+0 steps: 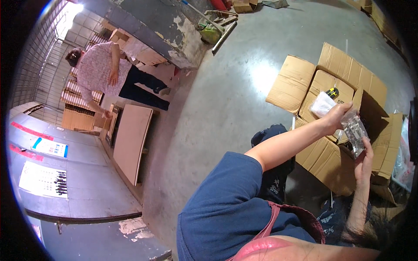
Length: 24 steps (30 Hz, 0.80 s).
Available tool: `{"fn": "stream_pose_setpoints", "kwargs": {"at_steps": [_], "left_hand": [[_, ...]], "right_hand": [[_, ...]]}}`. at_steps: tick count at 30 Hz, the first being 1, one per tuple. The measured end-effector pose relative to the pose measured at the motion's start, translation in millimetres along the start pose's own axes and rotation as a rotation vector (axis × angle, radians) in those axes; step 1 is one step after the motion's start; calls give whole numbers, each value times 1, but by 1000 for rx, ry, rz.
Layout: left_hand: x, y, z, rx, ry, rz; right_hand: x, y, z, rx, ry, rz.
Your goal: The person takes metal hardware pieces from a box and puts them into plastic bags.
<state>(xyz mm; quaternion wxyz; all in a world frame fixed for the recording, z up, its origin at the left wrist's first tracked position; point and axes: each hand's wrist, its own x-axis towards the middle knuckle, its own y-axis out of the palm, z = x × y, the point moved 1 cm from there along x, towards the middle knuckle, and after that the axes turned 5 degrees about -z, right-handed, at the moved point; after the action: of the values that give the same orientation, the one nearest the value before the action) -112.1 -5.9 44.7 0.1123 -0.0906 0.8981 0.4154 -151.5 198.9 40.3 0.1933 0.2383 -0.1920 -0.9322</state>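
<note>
Between my two hands is a clear plastic bag of metal parts [355, 132], held above an open cardboard box [291, 82]. My left hand [336, 117] closes on the bag's upper end. At the lower end, my right hand [365, 160] grips it with bent fingers. The exact kind of the metal parts cannot be made out. Next to my left hand, a white plastic packet [322, 104] rests on a smaller carton inside the box. A yellow-and-black object [332, 92], perhaps a tool handle, lies just beyond it. My hands and the bag hide part of the box's inside.
Translucent plastic bags [403, 158] sit right of the box. Across the floor at left, another person [102, 71] stands by a brown board [133, 143] and stacked cartons. A grey metal cabinet [87, 174] is at lower left. A floor squeegee [224, 38] lies near the far wall.
</note>
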Motion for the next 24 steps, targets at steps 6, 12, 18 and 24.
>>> {"fn": "stream_pose_setpoints", "kwargs": {"at_steps": [6,12,18,24], "left_hand": [[-4,-2,-4,299,106,-61],[4,-7,5,237,160,-48],[-3,-2,1,192,153,-62],[-4,0,-2,188,131,-78]], "right_hand": [[-5,2,14,-211,-184,-51],[-11,-2,14,-314,-118,7],[-11,1,5,-174,54,23],[-13,3,3,-46,148,35]]}}
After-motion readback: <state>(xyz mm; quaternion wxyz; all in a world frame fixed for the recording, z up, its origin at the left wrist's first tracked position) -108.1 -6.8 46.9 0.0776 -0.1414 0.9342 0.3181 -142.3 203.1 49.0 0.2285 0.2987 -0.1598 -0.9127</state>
